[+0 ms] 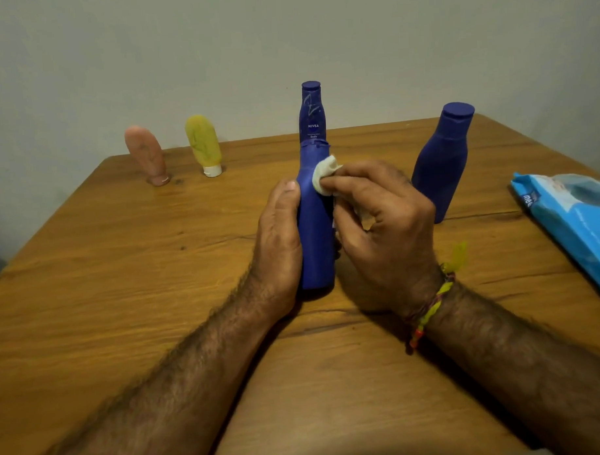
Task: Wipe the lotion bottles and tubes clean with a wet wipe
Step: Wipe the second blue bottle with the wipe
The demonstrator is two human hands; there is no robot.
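— What's happening at the wooden table (123, 267)?

— A person steadies a blue lotion bottle (316, 226) standing upright near the table's middle. The left hand (278, 238) grips its left side, thumb curled against the plastic; the other fingers are hidden behind it. The right hand (383, 224) pinches a bunched white wet wipe (324, 173) against the bottle's shoulder.

— Does it look hard to handle?

— Probably not: smooth, stiff plastic, likely light, and slick once wet. Tall and narrow, it could tip, so a grip around the middle seems wise.

— And the rest?

— Directly behind stands a taller Nivea bottle (311, 114); a squat blue bottle (442, 161) stands to the right. Far left, a pink tube (146, 154) and a yellow tube (204, 144) stand on their caps. The wipes pack (570, 218) lies at the right edge.
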